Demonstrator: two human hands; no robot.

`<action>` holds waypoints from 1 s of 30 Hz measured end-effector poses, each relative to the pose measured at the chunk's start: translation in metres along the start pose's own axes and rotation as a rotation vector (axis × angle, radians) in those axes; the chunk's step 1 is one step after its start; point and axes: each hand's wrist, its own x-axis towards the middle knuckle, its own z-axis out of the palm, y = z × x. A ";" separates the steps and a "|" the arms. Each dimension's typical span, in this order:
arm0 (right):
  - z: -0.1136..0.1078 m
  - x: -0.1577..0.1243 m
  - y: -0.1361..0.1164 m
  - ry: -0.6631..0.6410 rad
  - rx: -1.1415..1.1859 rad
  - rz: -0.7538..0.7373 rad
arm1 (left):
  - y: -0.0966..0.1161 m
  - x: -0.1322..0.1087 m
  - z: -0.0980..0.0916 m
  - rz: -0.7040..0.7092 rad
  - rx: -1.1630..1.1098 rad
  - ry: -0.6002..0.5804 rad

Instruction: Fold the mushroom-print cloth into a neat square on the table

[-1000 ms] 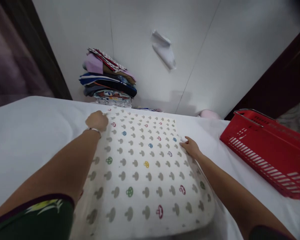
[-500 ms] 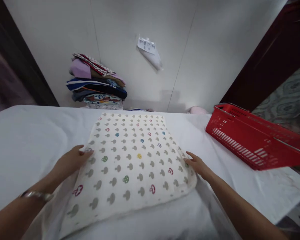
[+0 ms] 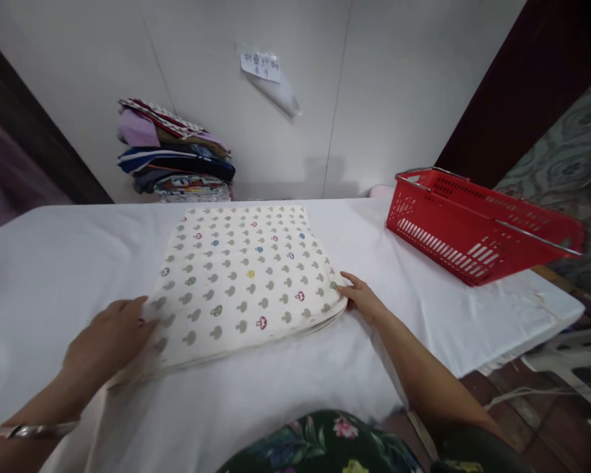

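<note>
On the table [image 3: 69,263], the mushroom-print cloth [image 3: 241,282] spreads forward between the left hand [image 3: 106,335], touching its near left edge, and the right hand [image 3: 364,299], touching its near right corner, though whether either grips it cannot be told.

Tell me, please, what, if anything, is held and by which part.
The left hand is at the left edge of the patterned cloth, the right hand near its right front corner; actual gripping cannot be told.

i count my two hands, one left hand [image 3: 107,334] and one right hand [image 3: 363,299], one bracelet [image 3: 42,430], one cloth [image 3: 246,279], one basket [image 3: 448,226], one stack of fabrics [image 3: 177,154], one note [image 3: 260,66]
</note>
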 end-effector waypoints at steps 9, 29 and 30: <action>-0.021 -0.009 -0.011 -0.254 0.049 0.097 | 0.230 -0.079 0.029 0.626 -0.366 -0.206; -0.022 -0.011 -0.011 -0.288 -0.005 0.022 | 0.286 -0.091 0.078 0.430 -0.474 -0.219; -0.022 -0.011 -0.009 -0.280 -0.005 0.011 | 0.287 -0.092 0.078 0.437 -0.457 -0.207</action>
